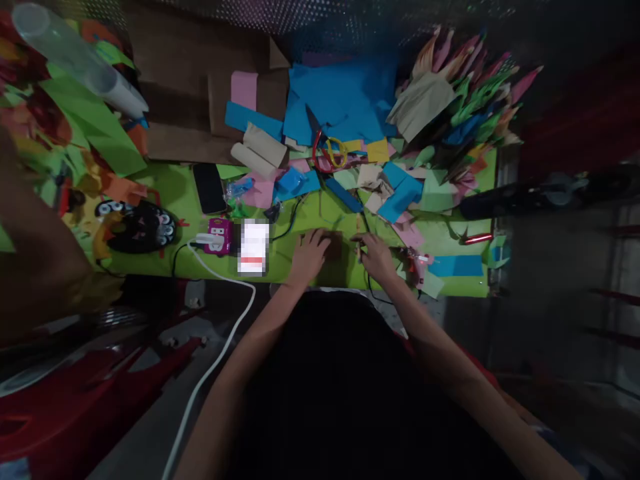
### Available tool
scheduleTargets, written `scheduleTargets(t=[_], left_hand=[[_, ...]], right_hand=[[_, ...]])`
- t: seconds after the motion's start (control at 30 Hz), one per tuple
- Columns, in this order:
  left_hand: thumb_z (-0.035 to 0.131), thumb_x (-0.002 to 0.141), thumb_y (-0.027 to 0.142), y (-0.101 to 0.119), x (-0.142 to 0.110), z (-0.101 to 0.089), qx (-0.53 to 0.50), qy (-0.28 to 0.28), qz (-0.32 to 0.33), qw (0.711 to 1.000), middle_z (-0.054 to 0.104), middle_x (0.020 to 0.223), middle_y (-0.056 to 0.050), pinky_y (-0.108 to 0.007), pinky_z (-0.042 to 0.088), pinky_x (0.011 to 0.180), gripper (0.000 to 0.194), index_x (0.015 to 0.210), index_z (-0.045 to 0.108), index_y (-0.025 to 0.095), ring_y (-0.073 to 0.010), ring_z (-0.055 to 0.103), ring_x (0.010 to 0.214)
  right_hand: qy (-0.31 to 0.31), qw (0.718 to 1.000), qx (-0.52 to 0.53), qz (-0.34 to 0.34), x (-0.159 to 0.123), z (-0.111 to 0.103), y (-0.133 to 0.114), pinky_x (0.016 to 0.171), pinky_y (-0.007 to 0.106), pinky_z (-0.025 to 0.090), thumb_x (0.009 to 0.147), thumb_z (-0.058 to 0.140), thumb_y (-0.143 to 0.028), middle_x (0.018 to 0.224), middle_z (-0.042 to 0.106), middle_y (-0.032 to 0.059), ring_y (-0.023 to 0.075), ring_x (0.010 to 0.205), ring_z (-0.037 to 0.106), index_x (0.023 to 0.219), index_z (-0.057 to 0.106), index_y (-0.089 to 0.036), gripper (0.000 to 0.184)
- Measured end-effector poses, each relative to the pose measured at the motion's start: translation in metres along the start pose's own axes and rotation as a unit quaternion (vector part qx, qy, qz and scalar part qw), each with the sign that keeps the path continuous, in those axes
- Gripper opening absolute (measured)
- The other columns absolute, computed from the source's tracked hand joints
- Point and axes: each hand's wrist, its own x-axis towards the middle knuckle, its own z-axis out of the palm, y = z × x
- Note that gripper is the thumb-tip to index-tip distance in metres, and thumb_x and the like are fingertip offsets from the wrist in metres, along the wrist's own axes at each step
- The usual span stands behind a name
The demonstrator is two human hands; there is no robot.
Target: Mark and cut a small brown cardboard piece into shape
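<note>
My left hand (310, 255) lies with its fingers stretched out at the left edge of a small brown paper piece (339, 251) on the green tabletop. To the right of that paper, my right hand (376, 259) pinches a thin stick that looks like a pencil (359, 251), held nearly upright in the view. Just left of my left hand is a bright blurred-out screen (253, 247). A pink glue gun (419, 264) with a small red light lies beyond my right hand, beside a blue paper strip (457, 265).
Scissors with red and yellow handles (336, 153) lie among paper scraps at the back. A dark phone (209, 189), a purple socket block (219, 238) with a white cable (220, 360), and a black patterned pouch (143, 227) are leftward. Folded paper flowers (465, 100) stand back right.
</note>
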Motion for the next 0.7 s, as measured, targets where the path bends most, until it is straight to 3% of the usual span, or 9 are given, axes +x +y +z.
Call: scheduleTargets(t=[0.17,0.33,0.53,0.7], left_hand=[[0.067,0.083,0.014,0.003,0.023,-0.002,-0.007,0.024,-0.016,1.000,0.064,0.129,-0.018,-0.049,0.042,0.105,0.060,0.141,0.052,0.018,-0.0351,0.058,0.119],[0.059,0.089,0.015,0.002,0.025,-0.001,-0.030,0.014,-0.055,0.998,0.072,0.103,-0.013,-0.044,0.047,0.098,0.018,0.102,0.070,0.018,-0.0295,0.065,0.103],[0.059,0.090,0.022,-0.012,0.000,-0.021,-0.155,0.044,-0.168,0.973,0.071,0.087,-0.009,-0.032,0.049,0.071,0.007,0.086,0.064,0.020,-0.0233,0.067,0.081],[0.062,0.087,0.028,-0.020,-0.020,-0.029,-0.230,0.097,-0.238,0.939,0.067,0.076,-0.003,-0.030,0.046,0.067,0.013,0.077,0.056,0.022,-0.0209,0.066,0.075]], right_hand=[[-0.051,0.985,-0.161,-0.014,0.005,0.007,-0.002,0.093,0.042,0.045,0.087,0.044,-0.005,0.121,0.066,0.0151,0.0305,0.111,0.058,0.123,0.068,-0.021,0.045],[-0.072,0.978,-0.192,-0.029,0.007,0.003,-0.003,0.090,0.039,0.046,0.085,0.042,-0.001,0.119,0.066,0.0129,0.0278,0.106,0.060,0.130,0.066,-0.025,0.056],[0.009,0.991,-0.132,-0.012,0.034,-0.012,0.003,0.092,0.040,0.049,0.087,0.045,-0.007,0.117,0.068,0.0139,0.0281,0.106,0.061,0.131,0.064,-0.020,0.050],[0.058,0.993,-0.099,-0.015,0.080,-0.020,0.004,0.098,0.040,0.049,0.087,0.048,-0.012,0.121,0.068,0.0137,0.0280,0.113,0.061,0.125,0.066,-0.018,0.042]])
